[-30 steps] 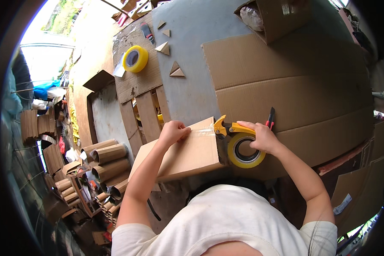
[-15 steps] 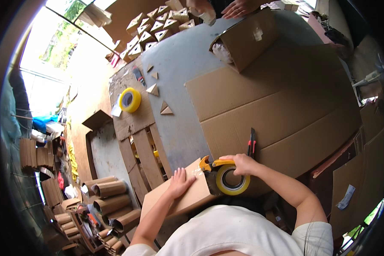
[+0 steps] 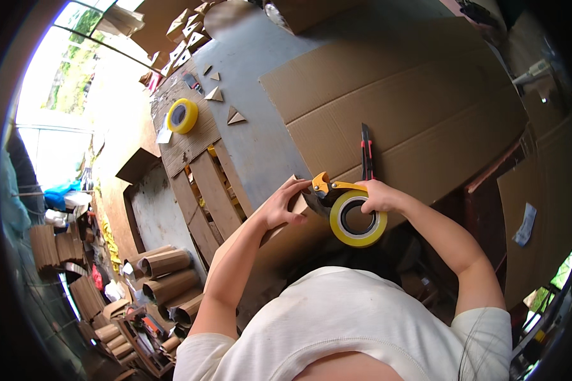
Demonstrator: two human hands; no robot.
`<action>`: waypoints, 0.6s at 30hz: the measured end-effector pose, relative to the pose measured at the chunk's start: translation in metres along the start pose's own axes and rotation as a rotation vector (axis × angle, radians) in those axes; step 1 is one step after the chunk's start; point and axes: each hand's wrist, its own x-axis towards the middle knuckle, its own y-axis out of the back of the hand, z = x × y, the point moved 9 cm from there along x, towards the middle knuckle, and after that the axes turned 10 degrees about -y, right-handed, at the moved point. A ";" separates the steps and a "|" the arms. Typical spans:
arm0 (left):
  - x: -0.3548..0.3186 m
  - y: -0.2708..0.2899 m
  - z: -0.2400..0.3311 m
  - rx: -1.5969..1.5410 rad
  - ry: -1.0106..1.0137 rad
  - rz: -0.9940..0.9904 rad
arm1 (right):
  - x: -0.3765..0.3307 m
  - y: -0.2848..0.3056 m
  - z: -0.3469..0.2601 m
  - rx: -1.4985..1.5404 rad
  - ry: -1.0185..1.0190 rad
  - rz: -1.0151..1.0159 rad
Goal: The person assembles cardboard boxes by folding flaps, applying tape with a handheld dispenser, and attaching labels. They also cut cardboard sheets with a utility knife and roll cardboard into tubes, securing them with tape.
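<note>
In my right hand (image 3: 382,195) is a tape dispenser (image 3: 342,186) with an orange-yellow handle, its fingers closed around the handle. The dispenser carries a large roll of yellow-edged tape (image 3: 379,231). Its front end is beside the right end of a long cardboard box (image 3: 298,204), close to my left fingertips. My left hand (image 3: 282,206) grips that box end, fingers over the far edge and thumb on the near side. My left forearm covers much of the box. A box cutter (image 3: 366,152) with red and black parts lies just beyond the dispenser.
A big flat cardboard sheet (image 3: 400,108) spreads over the grey table (image 3: 248,70). Left lie another tape roll (image 3: 182,116), small cardboard triangles (image 3: 235,116) and wooden slats (image 3: 213,187). Cardboard tubes (image 3: 171,285) are stacked lower left. A blurred shape hides part of the far edge.
My left hand has gone from lying flat on the box top to gripping its right end. The dispenser has shifted slightly right and away from me. The view has shifted too.
</note>
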 end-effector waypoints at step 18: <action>0.006 -0.010 -0.007 0.096 -0.150 -0.088 | -0.178 -0.181 0.054 0.209 -0.117 0.466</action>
